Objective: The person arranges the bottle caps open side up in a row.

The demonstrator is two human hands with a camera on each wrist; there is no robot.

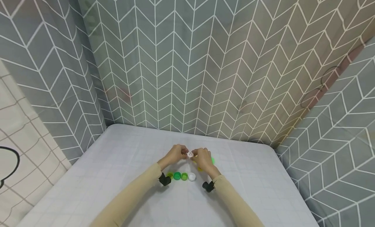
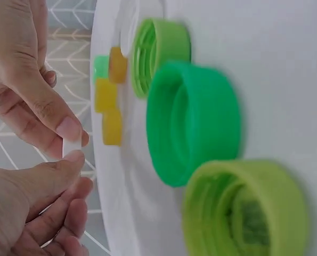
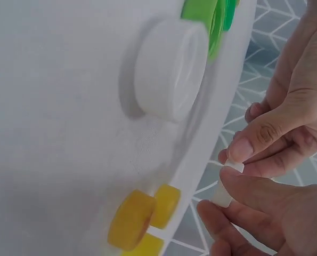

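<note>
Out over the table, both hands pinch a small white bottle cap (image 1: 190, 154) between thumb and fingertips, one from each side. A dark mark shows on its face in the head view. My left hand (image 1: 176, 152) holds its left side; my right hand (image 1: 202, 158) grips the right. In the left wrist view the cap appears edge-on as a thin white band, partly hidden by the thumbs. Below the hands, a row of larger caps lies hollow side up: a yellow-green cap (image 2: 249, 213), a dark green cap (image 2: 201, 122), a light green cap (image 2: 169, 50) and a white cap (image 3: 166, 69).
Beside and under my right hand sit smaller caps: an amber one (image 3: 130, 220), a yellow one (image 3: 165, 206) and a bright green one (image 1: 213, 160). They stand on a white-covered table (image 1: 131, 194). Grey patterned curtains (image 1: 181, 74) hang behind and along the sides.
</note>
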